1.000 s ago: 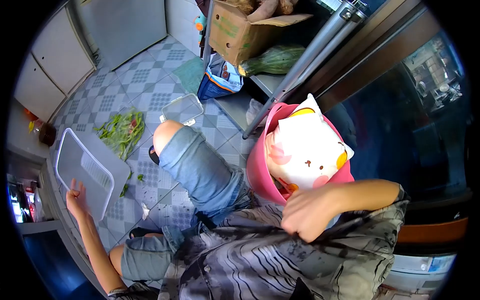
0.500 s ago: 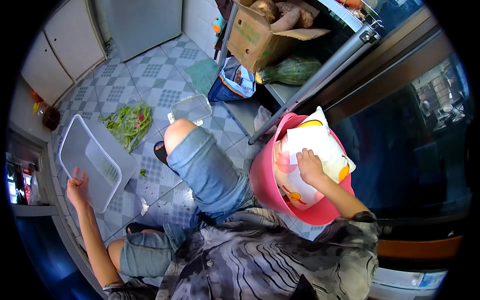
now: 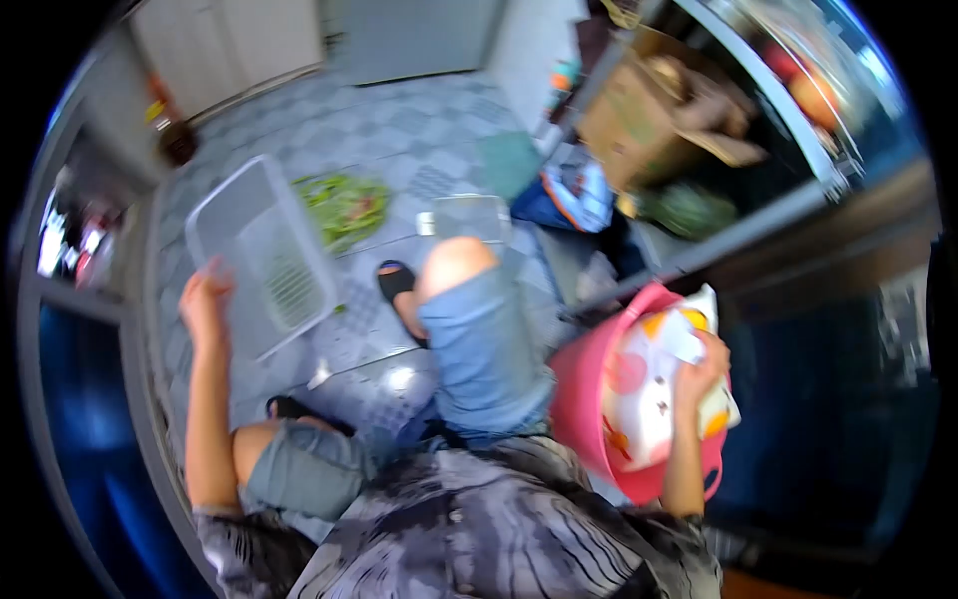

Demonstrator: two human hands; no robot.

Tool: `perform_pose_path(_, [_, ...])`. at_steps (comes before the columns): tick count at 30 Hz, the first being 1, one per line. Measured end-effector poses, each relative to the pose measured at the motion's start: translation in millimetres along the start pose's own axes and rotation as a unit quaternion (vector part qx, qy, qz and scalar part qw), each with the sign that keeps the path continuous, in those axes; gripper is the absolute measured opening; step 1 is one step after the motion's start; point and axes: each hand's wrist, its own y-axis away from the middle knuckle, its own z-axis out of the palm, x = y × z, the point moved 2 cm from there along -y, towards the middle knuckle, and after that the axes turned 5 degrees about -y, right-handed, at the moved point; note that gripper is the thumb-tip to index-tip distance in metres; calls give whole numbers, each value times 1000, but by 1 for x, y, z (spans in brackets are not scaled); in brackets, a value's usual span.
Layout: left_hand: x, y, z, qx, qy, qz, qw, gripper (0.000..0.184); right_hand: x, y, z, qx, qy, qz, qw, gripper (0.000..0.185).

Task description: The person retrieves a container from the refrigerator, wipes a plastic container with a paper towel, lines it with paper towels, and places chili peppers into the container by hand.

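Note:
My left hand (image 3: 208, 299) grips the near left edge of a clear plastic container (image 3: 261, 250), which is tilted above the floor tiles. Over on the right, my right hand (image 3: 705, 369) has its fingers closed on a white sheet (image 3: 679, 337), perhaps paper or tissue. That sheet lies against a white cushion (image 3: 649, 394) with orange and pink prints. The cushion sits inside a pink tub (image 3: 579, 389) beside my leg. Motion blurs the fingers of both hands.
Green vegetables (image 3: 344, 208) lie on the floor, near a clear lid (image 3: 469, 218) with white clips. A metal shelf (image 3: 763, 85) at the upper right bears a cardboard box (image 3: 624, 125) and a green gourd (image 3: 689, 210). A bottle (image 3: 175, 138) stands far left.
The view has swung so that the scene shifts. My right hand has gone from near my body to the tub and now holds the white sheet. My left hand keeps its hold on the container.

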Motion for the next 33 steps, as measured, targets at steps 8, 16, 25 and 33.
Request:
perform_pose_path(8, [43,34,31,104,-76,109,986,8,-168,-136,41,-289,-400,60,868,23])
perform_pose_path(16, [36,28,9,130,-85,96,983,33,-390,-178,123,-476,-638,-109,595,20])
perform_pose_path(25, [13,30,-21,186,-107,94,972,24,-501,-59,309,-536,-538,96,643,24])
perform_pose_path(33, [41,46,-7,214,-273,43,937,9,-522,1,340,-497,-291,-68,814,19])
